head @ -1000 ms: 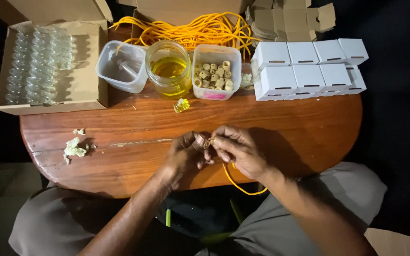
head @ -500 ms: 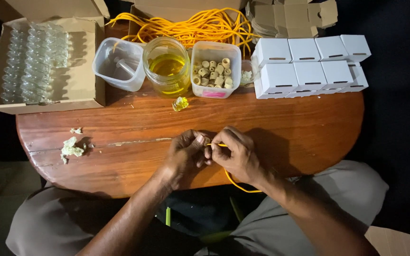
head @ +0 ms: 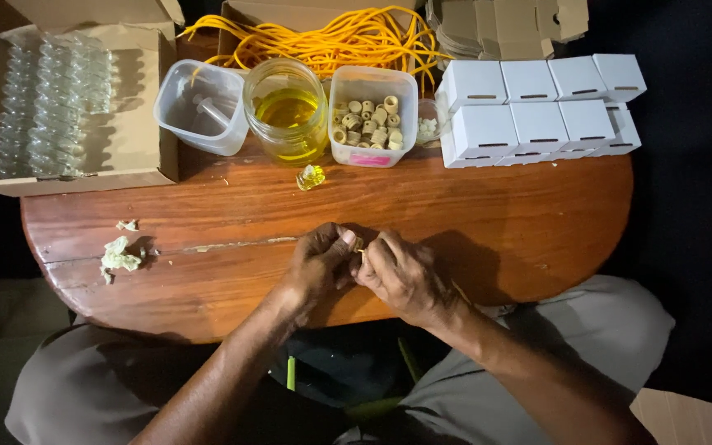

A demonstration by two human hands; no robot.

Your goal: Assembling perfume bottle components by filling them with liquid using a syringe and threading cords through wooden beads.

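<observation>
**Both hands pinched together at the near edge of the round wooden table**

Over the near edge of the wooden table (head: 488, 206), the left hand (head: 316, 265) and right hand (head: 401, 276) meet fingertip to fingertip, both curled nearly closed around a small yellow piece (head: 359, 250) pinched between them; what it is cannot be told, since the fingers cover most of it.

Left of the hands on the table lie crumpled pale green scraps (head: 119, 255). Farther in, past the hands, sits a small yellowish lump (head: 311, 176). Behind it stand an empty clear tub (head: 201, 107), a glass jar of yellow liquid (head: 287, 111) and a clear tub of short pale tubes (head: 371, 119). Right of those are white little boxes (head: 537, 111); far left, a cardboard box of clear vials (head: 59, 103). At the table's far edge lies yellow cord (head: 331, 37).
</observation>
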